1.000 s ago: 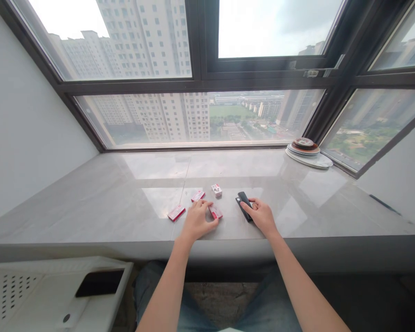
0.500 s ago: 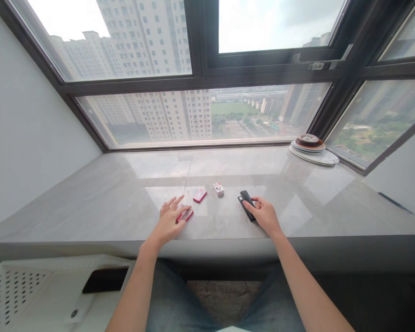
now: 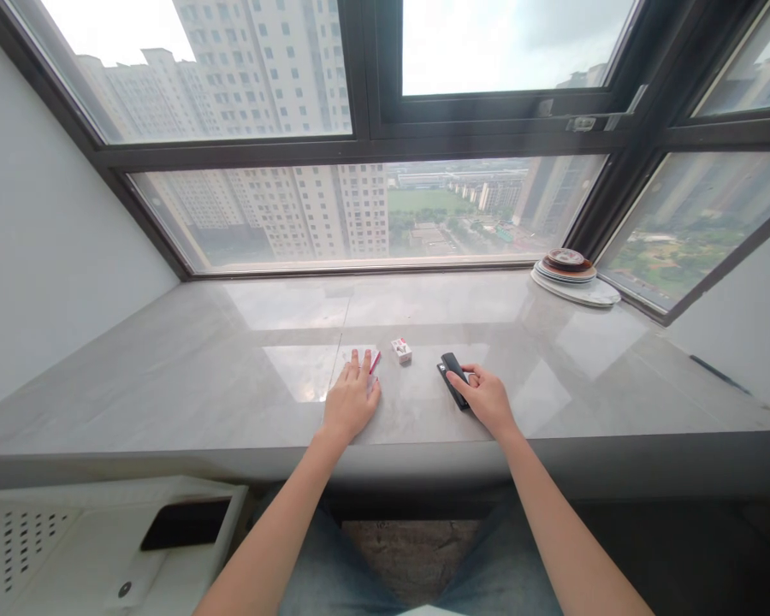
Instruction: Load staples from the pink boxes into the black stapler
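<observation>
One white perforated plastic tray [image 3: 70, 582]: lower left, below the grey countertop [image 3: 186, 402], with a phone-like black slab [image 3: 186, 524] on it.
Right hand [image 3: 486, 400]: closed around the black stapler [image 3: 450, 365], much as half a second ago.
Left hand [image 3: 352, 402]: palm down, fingers long and nearly together; whether it grips anything cannot be told.
Left-hand shift: it has come rightward, and the red-edged box [image 3: 376, 362], in full view half a second ago, is now mostly covered; handling seems to have passed to that box, with the stapler simply held.
Small white-and-red box [image 3: 401, 351]: between the hands, farther back, touched by neither.
Stacked plates [image 3: 565, 275]: far right corner, beside the window frame [image 3: 590, 227].
</observation>
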Motion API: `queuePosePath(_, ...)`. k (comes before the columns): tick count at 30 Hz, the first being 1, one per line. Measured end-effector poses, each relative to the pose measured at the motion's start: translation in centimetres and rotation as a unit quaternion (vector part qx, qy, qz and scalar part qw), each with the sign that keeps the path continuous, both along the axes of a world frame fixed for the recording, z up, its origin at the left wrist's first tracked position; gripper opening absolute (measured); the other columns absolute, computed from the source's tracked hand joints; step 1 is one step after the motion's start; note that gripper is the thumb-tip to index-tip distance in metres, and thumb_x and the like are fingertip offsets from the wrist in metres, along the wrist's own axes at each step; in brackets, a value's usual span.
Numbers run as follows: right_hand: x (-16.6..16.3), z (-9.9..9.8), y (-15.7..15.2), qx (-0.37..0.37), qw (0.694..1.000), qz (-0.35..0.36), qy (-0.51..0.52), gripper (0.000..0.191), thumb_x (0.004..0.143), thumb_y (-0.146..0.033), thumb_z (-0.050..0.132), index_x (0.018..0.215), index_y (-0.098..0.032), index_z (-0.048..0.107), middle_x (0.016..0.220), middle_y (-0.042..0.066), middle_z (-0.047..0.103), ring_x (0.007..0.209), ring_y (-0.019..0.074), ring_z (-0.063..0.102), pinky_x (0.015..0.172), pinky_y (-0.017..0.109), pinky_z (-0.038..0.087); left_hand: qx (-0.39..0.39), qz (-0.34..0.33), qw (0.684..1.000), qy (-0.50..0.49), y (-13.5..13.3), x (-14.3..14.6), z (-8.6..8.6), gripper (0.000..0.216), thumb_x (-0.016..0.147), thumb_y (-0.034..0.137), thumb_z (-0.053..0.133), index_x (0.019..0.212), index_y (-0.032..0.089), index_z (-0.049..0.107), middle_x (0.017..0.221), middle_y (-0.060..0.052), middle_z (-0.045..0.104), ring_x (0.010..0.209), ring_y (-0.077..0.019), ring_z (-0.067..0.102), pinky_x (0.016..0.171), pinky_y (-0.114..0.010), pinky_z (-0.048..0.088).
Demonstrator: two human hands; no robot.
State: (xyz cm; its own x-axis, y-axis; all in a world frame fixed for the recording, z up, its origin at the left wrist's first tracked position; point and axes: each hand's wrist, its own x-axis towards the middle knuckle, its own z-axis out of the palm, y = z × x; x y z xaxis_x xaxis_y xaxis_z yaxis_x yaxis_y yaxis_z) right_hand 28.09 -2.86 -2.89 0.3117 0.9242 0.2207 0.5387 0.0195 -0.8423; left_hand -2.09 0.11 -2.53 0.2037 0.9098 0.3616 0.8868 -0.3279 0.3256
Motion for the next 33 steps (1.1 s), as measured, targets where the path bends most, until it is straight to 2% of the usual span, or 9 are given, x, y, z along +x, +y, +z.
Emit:
queuePosePath(5, 0.0, 0.1, 0.0, 0.000, 1.000, 0.002, -0.006, 0.057, 0.082, -0.076, 0.062, 0.093, -0.021, 0.071, 0.056, -0.005, 0.036, 0.056, 0.0162, 0.042, 0.056, 0.028, 0.035, -0.008, -0.012, 1.000, 0.001, 2.1, 2.8, -0.2, 0.066, 0.098, 0.043, 0.048, 0.161, 0.029, 0.032, 0.166, -0.011, 0.031, 0.142, -0.0432, 0.038, 0.108, -0.058, 0.041)
queuePosePath(9, 0.1, 0.0, 0.0, 0.002, 1.000, 0.005, -0.004, 0.056, 0.083, -0.075, 0.062, 0.096, -0.022, 0.071, 0.057, -0.006, 0.035, 0.055, 0.0157, 0.040, 0.056, 0.028, 0.034, -0.002, -0.011, 1.000, -0.003, 4.5, 3.6, 0.3, 0.067, 0.090, 0.048, 0.059, 0.151, 0.025, 0.044, 0.153, -0.016, 0.044, 0.141, -0.0410, 0.038, 0.116, -0.058, 0.032)
queuePosePath(13, 0.2, -0.1, 0.1, -0.004, 1.000, 0.007, -0.002, 0.058, 0.083, -0.076, 0.061, 0.100, -0.021, 0.071, 0.056, -0.005, 0.036, 0.055, 0.0162, 0.041, 0.055, 0.028, 0.034, 0.007, -0.022, 1.000, -0.011, 5.7, 4.5, -0.2, 0.071, 0.089, 0.046, 0.059, 0.153, 0.022, 0.039, 0.163, -0.015, 0.033, 0.154, -0.0380, 0.019, 0.125, -0.056, 0.014)
queuePosePath(16, 0.2, 0.0, 0.2, -0.005, 1.000, 0.007, -0.016, 0.058, 0.084, -0.076, 0.060, 0.103, -0.022, 0.071, 0.056, -0.005, 0.040, 0.055, 0.0171, 0.045, 0.056, 0.028, 0.034, -0.008, -0.051, 0.998, -0.027, 5.6, 5.8, -0.8, 0.082, 0.091, 0.048, 0.056, 0.160, 0.016, 0.024, 0.168, -0.016, 0.025, 0.158, -0.0355, 0.012, 0.127, -0.054, 0.011)
queuePosePath(18, 0.1, 0.2, 0.3, -0.008, 0.999, 0.009, -0.031, 0.057, 0.086, -0.075, 0.058, 0.104, -0.022, 0.071, 0.056, -0.004, 0.043, 0.056, 0.0178, 0.049, 0.057, 0.029, 0.034, -0.012, -0.064, 0.997, -0.037, 5.2, 6.9, -0.9, 0.084, 0.094, 0.049, 0.053, 0.163, 0.019, 0.017, 0.170, -0.015, 0.022, 0.159, -0.0346, 0.011, 0.126, -0.055, 0.011)
queuePosePath(22, -0.4, 0.6, 0.6, -0.036, 0.998, 0.021, -0.052, 0.056, 0.091, -0.074, 0.052, 0.105, -0.024, 0.071, 0.056, -0.002, 0.052, 0.059, 0.0199, 0.056, 0.057, 0.029, 0.034, -0.008, -0.078, 0.996, -0.038, 4.4, 8.2, -0.5, 0.062, 0.098, 0.044, 0.049, 0.157, 0.029, 0.034, 0.170, -0.011, 0.024, 0.158, -0.0340, 0.016, 0.126, -0.059, 0.011)
queuePosePath(26, -1.5, 0.9, 0.9, -0.061, 0.996, 0.057, -0.040, 0.055, 0.093, -0.072, 0.050, 0.112, -0.024, 0.070, 0.057, -0.001, 0.056, 0.061, 0.0216, 0.059, 0.056, 0.029, 0.034, -0.010, -0.082, 0.996, -0.045, 3.5, 7.3, -0.2, 0.045, 0.097, 0.042, 0.054, 0.140, 0.028, 0.049, 0.167, -0.011, 0.030, 0.158, -0.0320, 0.017, 0.126, -0.059, 0.015)
queuePosePath(30, -3.1, 0.8, 1.2, -0.076, 0.991, 0.109, -0.008, 0.055, 0.093, -0.070, 0.051, 0.118, -0.024, 0.067, 0.060, -0.003, 0.058, 0.061, 0.0201, 0.059, 0.057, 0.028, 0.036, -0.027, -0.103, 0.993, -0.055, 2.3, 5.0, 0.1, 0.041, 0.093, 0.033, 0.059, 0.133, 0.029, 0.051, 0.166, -0.008, 0.031, 0.159, -0.0309, 0.013, 0.125, -0.060, 0.019)
queuePosePath(33, -5.3, 0.4, 1.5, -0.083, 0.983, 0.161, 0.023, 0.054, 0.095, -0.068, 0.050, 0.123, -0.024, 0.065, 0.063, -0.003, 0.060, 0.062, 0.0188, 0.058, 0.057, 0.028, 0.038, -0.035, -0.138, 0.987, -0.074, 1.3, 3.6, 0.4, 0.037, 0.095, 0.027, 0.054, 0.132, 0.028, 0.051, 0.163, -0.008, 0.037, 0.159, -0.0266, 0.015, 0.124, -0.053, 0.027)
